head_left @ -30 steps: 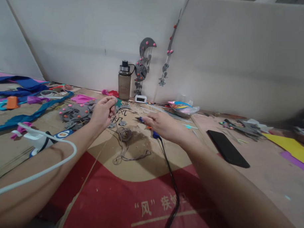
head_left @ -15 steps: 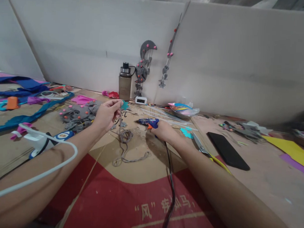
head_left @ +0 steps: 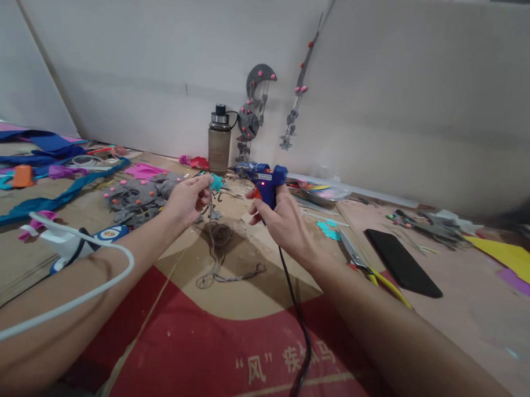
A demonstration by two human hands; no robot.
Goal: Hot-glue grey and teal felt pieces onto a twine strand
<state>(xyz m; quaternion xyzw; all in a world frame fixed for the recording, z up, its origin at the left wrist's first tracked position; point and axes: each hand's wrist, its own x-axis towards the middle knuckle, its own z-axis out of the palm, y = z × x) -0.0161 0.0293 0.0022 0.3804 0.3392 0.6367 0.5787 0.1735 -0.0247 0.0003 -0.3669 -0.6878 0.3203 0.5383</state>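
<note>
Between the thumb and fingers of my left hand (head_left: 189, 199) is a small teal felt flower (head_left: 216, 182), pinched at its edge. A grey cord (head_left: 211, 220) hangs below those fingers down to a loose tangle (head_left: 221, 234) on the cardboard. My right hand (head_left: 279, 219) is wrapped round the handle of a blue hot glue gun (head_left: 265, 178), whose nozzle points left toward the flower, a little apart from it. A clear glue stick (head_left: 356, 190) sticks out of its back. More teal felt flowers (head_left: 330, 228) lie right of my right hand.
Yellow-handled scissors (head_left: 362, 265) and a black phone (head_left: 402, 262) lie at the right. Behind stand a bottle (head_left: 219, 142) and a bowl (head_left: 323, 193). Grey felt pieces (head_left: 137, 197) and blue strips (head_left: 51, 205) are at the left. The black power cord (head_left: 298, 318) runs toward me.
My right hand has lifted the glue gun off the table, its glue stick now showing behind. My left hand stays almost in place with the flower.
</note>
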